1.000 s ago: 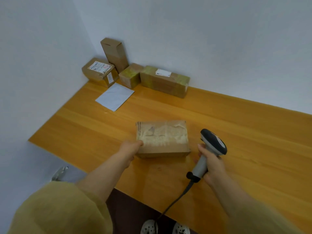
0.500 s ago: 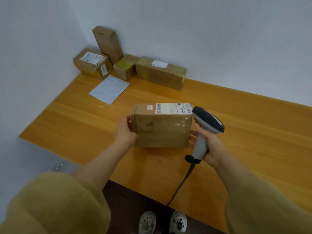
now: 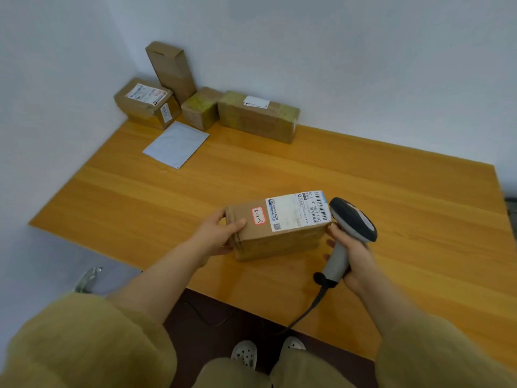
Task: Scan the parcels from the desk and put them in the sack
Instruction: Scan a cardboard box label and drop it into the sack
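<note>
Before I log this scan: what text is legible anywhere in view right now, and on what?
"M1 BS77 [SK]": shipping label on the held parcel, beside its barcodes; reading uncertain.
"3-2-5", handwritten, middle digit unclear: red-bordered sticker on the same parcel.
Rest of that label, Chinese print included: too small.
Labels on the back-left box and the long box: too blurred to read.
Scanner: no text visible.
</note>
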Motion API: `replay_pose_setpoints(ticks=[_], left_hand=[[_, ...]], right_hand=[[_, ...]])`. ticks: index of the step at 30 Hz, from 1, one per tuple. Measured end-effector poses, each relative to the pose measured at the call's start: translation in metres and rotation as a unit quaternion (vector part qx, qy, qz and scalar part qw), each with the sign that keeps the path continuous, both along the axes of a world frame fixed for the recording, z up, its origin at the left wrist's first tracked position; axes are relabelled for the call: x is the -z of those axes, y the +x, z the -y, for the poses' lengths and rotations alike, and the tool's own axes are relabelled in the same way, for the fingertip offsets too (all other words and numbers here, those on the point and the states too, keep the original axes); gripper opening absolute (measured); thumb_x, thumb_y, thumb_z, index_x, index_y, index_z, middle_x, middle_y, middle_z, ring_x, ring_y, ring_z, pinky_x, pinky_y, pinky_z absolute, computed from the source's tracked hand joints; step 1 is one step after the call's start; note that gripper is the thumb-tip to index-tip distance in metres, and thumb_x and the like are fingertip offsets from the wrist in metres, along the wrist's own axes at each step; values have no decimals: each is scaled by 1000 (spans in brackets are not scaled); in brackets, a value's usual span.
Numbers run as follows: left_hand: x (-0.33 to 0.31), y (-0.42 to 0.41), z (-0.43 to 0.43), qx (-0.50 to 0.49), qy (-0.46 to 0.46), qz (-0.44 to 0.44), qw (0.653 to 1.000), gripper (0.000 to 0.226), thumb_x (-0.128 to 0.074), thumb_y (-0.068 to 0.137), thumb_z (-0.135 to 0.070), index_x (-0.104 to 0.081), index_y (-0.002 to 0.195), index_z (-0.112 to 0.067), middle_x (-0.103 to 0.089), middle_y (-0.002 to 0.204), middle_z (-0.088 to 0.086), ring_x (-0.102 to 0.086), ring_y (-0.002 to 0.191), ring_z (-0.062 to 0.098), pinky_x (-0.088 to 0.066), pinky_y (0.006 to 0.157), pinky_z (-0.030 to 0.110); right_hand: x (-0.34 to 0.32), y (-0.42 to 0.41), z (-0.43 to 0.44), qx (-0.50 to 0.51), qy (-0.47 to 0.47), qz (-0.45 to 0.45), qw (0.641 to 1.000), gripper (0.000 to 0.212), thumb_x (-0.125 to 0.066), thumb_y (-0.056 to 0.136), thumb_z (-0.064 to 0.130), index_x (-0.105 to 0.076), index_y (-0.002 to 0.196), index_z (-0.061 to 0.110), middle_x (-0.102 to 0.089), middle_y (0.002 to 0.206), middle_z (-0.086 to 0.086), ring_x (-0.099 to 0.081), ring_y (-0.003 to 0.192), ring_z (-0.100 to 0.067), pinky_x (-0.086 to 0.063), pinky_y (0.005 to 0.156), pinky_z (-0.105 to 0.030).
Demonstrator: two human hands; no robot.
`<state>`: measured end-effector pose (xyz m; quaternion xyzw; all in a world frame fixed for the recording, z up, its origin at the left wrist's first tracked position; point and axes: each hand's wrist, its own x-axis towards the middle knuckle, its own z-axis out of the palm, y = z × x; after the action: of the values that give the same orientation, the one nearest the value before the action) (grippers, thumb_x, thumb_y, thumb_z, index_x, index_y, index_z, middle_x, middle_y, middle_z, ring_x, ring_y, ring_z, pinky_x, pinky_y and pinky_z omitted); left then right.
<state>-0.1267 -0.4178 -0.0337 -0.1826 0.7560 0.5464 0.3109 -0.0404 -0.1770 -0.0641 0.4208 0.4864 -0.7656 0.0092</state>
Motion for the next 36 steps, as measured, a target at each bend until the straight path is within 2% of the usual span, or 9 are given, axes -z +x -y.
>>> replay_pose_setpoints(ticks=[3, 5, 10, 14, 19, 26, 31, 33, 36], left_hand=[[-4, -8, -8, 29, -23, -28, 999, 53, -63, 91, -27, -43, 139, -16, -55, 104, 3, -58, 102, 27, -54, 88, 42], [-5, -17, -12, 53, -92, -77, 991, 55, -57, 95, -27, -36, 144, -12, -54, 125, 11, -54, 113, 30, -49, 94, 43], [-17, -41, -22, 190, -263, -165, 931, 91, -67, 86, -29, -7, 153, -21, -13, 157, 13, -24, 140, 35, -38, 103, 41], [-19, -51, -36, 471, -378, -208, 769, 118, -76, 75, -35, 14, 151, -28, 16, 159, 3, 17, 146, 25, 5, 116, 47], [-19, -56, -51, 530, -370, -250, 721, 100, -75, 76, -18, -11, 152, -29, -23, 155, 1, -26, 139, 25, -33, 110, 39], [-31, -56, -51, 569, -432, -282, 641, 99, -76, 74, -32, -12, 150, -31, -29, 147, 2, -29, 134, 24, -40, 100, 37], [-28, -44, -53, 526, -459, -201, 687, 104, -74, 61, -65, -26, 142, -22, -38, 135, 5, -40, 125, 26, -43, 93, 38], [-28, -37, -55, 508, -402, -131, 750, 107, -69, 59, -76, -28, 143, -22, -41, 138, 4, -47, 122, 26, -46, 89, 37], [-28, -33, -57, 413, -236, -31, 879, 75, -47, 83, -71, -38, 137, -20, -54, 128, 9, -62, 92, 28, -55, 70, 35]], right_hand=[[-8, -6, 0, 10, 32, -30, 999, 31, -75, 81, 15, -67, 110, 16, -69, 107, -2, -62, 102, -23, -54, 77, -42], [-13, -6, 2, -17, 37, -41, 998, 32, -76, 80, 16, -67, 111, 15, -71, 107, -4, -65, 101, -26, -56, 75, -42], [-17, 3, 9, -29, 39, -32, 998, 36, -76, 79, 20, -67, 113, 12, -70, 107, -7, -66, 98, -28, -54, 60, -34], [-19, 11, 11, -10, 30, -21, 999, 29, -76, 81, 20, -67, 106, 10, -66, 95, -11, -65, 80, -25, -54, 55, -32], [-20, 18, 7, -4, 24, -33, 999, 17, -74, 82, 18, -67, 97, 12, -67, 88, -12, -66, 76, -23, -53, 60, -35], [-18, 24, 1, 9, 25, -36, 999, 24, -73, 84, 20, -67, 104, 10, -70, 85, -14, -69, 78, -28, -53, 65, -37], [-18, 21, 13, 23, -3, -30, 999, 28, -76, 81, 25, -66, 104, 13, -73, 94, -18, -71, 88, -33, -56, 76, -43], [-20, 17, 21, 19, -21, -34, 999, 30, -77, 80, 27, -65, 103, 14, -72, 97, -20, -70, 92, -35, -56, 83, -48], [-23, 12, 30, 2, -47, -36, 998, 33, -77, 79, 27, -65, 107, 14, -72, 101, -19, -69, 96, -34, -56, 84, -49]])
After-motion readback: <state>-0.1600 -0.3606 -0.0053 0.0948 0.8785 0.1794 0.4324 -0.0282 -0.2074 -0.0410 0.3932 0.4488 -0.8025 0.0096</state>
